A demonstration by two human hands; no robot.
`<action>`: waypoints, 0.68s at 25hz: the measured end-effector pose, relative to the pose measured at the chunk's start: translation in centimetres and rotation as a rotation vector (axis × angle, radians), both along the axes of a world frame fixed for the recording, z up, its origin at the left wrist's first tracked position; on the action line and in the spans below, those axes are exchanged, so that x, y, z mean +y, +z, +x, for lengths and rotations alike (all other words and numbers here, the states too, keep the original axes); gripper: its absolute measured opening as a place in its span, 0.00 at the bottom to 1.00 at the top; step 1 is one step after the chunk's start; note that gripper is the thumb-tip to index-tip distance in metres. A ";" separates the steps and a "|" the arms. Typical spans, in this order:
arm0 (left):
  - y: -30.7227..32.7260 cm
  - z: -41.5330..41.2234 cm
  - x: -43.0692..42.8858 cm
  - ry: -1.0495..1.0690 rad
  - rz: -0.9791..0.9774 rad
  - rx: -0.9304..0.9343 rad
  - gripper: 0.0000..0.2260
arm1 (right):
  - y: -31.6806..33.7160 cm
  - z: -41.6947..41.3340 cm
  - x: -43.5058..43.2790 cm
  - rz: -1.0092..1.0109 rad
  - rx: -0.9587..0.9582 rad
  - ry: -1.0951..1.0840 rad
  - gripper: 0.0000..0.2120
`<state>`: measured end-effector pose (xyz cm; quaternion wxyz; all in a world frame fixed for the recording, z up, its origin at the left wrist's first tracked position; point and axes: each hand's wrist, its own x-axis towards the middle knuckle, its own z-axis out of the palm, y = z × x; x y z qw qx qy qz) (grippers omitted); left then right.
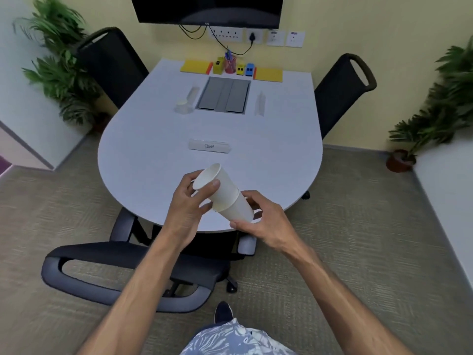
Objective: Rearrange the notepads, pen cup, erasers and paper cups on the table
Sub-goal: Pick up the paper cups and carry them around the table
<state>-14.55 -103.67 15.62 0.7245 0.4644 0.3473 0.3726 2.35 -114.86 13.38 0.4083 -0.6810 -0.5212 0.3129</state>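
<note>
Two white paper cups point(225, 194), nested one in the other and tilted, hang over the near edge of the white table point(153, 149). My left hand point(188, 203) grips the upper cup near its rim. My right hand point(261, 219) holds the lower cup's base. Another paper cup point(183, 105) stands at the table's left middle. Along the far edge lie two yellow notepads point(195, 65) point(270, 74), a red pen cup point(230, 63) with pens, and small yellow and blue erasers point(245, 68).
A grey cable hatch point(224, 94) is set in the table's middle. White name cards point(209, 146) point(260, 103) point(193, 93) stand around it. Black chairs point(112, 267) point(112, 65) point(343, 88) ring the table. Potted plants point(435, 114) stand at both sides, a screen point(207, 7) hangs on the wall.
</note>
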 end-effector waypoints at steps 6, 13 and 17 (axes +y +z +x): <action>-0.9 -1.0 4.9 0.116 -0.072 -0.106 0.20 | -1.7 1.4 3.2 -0.067 0.052 -0.062 0.28; -2.3 -1.3 7.2 0.215 -0.176 -0.068 0.23 | -2.8 3.2 7.8 -0.101 0.157 -0.127 0.30; -3.7 -0.3 8.8 0.247 -0.218 -0.048 0.25 | -3.5 4.5 11.2 -0.125 0.171 -0.188 0.32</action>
